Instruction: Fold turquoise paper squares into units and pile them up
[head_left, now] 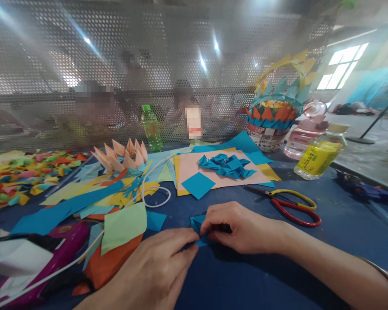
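Observation:
Between my two hands, low over the dark blue table (232, 275), is a partly folded piece of blue paper (197, 222). My right hand (232, 228) pinches its right side between thumb and bent fingers. From the left, my left hand (168, 254) presses its closed fingers on the paper's lower edge. The fingers hide much of the fold. Just beyond lies a flat blue paper square (198, 185), partly on a stack of pink and yellow sheets (189, 165). A heap of folded blue paper pieces (228, 165) rests on that stack.
Red-and-yellow-handled scissors (293, 206) lie right of my hands. A decorated paper basket (269, 125), a yellow-labelled bottle (321, 153) and a green bottle (151, 129) stand behind. Paper scraps, a white cord (144, 189) and a purple device (63, 245) crowd the left.

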`<state>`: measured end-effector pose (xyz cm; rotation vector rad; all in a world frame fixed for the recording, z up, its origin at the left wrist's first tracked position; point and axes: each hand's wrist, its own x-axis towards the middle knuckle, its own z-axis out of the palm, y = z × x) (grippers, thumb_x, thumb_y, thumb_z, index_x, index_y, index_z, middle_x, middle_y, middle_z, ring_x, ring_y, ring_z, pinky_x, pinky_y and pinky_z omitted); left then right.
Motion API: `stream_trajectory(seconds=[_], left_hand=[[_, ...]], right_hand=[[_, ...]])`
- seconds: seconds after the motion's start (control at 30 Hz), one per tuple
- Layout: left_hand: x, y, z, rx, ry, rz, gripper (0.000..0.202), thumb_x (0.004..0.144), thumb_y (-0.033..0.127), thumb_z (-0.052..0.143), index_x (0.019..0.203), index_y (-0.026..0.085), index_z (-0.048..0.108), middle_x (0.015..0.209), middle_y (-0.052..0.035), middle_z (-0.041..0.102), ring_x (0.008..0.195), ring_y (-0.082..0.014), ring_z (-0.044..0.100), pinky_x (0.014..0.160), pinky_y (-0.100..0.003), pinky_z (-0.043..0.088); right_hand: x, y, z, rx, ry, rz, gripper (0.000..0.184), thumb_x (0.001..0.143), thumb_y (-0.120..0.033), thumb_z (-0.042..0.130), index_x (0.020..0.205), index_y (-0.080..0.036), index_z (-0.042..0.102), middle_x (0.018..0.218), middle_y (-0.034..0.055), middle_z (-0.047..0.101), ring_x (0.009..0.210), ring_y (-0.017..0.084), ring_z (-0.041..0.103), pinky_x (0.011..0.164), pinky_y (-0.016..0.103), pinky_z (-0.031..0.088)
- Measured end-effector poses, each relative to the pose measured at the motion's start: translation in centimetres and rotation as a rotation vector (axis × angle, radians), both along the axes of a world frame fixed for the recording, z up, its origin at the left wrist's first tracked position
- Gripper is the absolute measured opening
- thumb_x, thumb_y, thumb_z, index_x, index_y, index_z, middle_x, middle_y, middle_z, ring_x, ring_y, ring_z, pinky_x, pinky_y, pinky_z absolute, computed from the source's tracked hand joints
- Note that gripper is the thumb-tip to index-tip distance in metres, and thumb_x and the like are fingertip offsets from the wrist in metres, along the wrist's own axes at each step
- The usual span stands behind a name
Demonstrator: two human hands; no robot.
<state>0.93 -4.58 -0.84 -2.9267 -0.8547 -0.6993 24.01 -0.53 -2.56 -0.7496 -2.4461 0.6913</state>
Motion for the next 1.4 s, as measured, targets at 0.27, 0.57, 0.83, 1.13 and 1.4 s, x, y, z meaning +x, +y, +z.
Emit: stream_trajectory(seconds=[0.27, 0.57, 0.83, 1.13, 1.4], left_hand=[[0.5, 0.3, 0.7, 0.070, -0.047, -0.005, 0.030, 0.085, 0.011, 0.046, 0.090, 0.018, 0.075, 0.095, -0.0031, 0.077, 0.084, -0.0175, 0.073, 0.076, -0.024, 0.060], [-0.3, 0.3, -0.4, 0.091, -0.065, 0.018, 0.030, 0.082, 0.011, 0.049, 0.102, 0.018, 0.071, 0.102, -0.0051, 0.075, 0.091, -0.0207, 0.072, 0.082, -0.031, 0.060], [0.1, 0.4, -0.1, 0.010, 0.033, 0.002, 0.043, 0.081, 0.004, 0.041, 0.111, 0.019, 0.067, 0.106, -0.0056, 0.071, 0.093, -0.0173, 0.068, 0.083, -0.026, 0.056], [0.1, 0.3, -0.6, 0.012, 0.107, 0.002, 0.048, 0.077, 0.001, 0.036, 0.109, 0.019, 0.067, 0.109, -0.0082, 0.066, 0.094, -0.0197, 0.064, 0.081, -0.030, 0.055], [0.0, -0.1, -0.9, 0.092, 0.145, 0.013, 0.051, 0.072, 0.000, 0.036, 0.110, 0.017, 0.066, 0.108, -0.0095, 0.066, 0.097, -0.0219, 0.062, 0.082, -0.032, 0.055]], right_hand=[[0.2, 0.2, 0.0, -0.021, 0.007, 0.034, 0.028, 0.074, 0.004, 0.055, 0.089, -0.015, 0.069, 0.084, 0.0028, 0.065, 0.075, 0.011, 0.061, 0.071, 0.020, 0.047], [0.3, 0.1, 0.2, -0.016, 0.000, 0.060, 0.027, 0.073, 0.004, 0.054, 0.085, -0.015, 0.069, 0.085, 0.0026, 0.062, 0.077, 0.011, 0.060, 0.073, 0.021, 0.047], [0.3, 0.1, 0.1, -0.004, -0.002, 0.063, 0.028, 0.072, 0.005, 0.053, 0.083, -0.016, 0.067, 0.085, 0.0021, 0.061, 0.077, 0.012, 0.060, 0.073, 0.021, 0.046], [0.3, 0.0, 0.3, 0.014, -0.019, 0.065, 0.026, 0.073, 0.004, 0.053, 0.083, -0.015, 0.066, 0.084, 0.0020, 0.060, 0.075, 0.011, 0.059, 0.071, 0.021, 0.046], [0.6, -0.2, 0.6, 0.062, -0.055, 0.062, 0.035, 0.067, 0.007, 0.050, 0.083, -0.014, 0.073, 0.089, 0.0049, 0.065, 0.078, 0.013, 0.061, 0.075, 0.022, 0.048]])
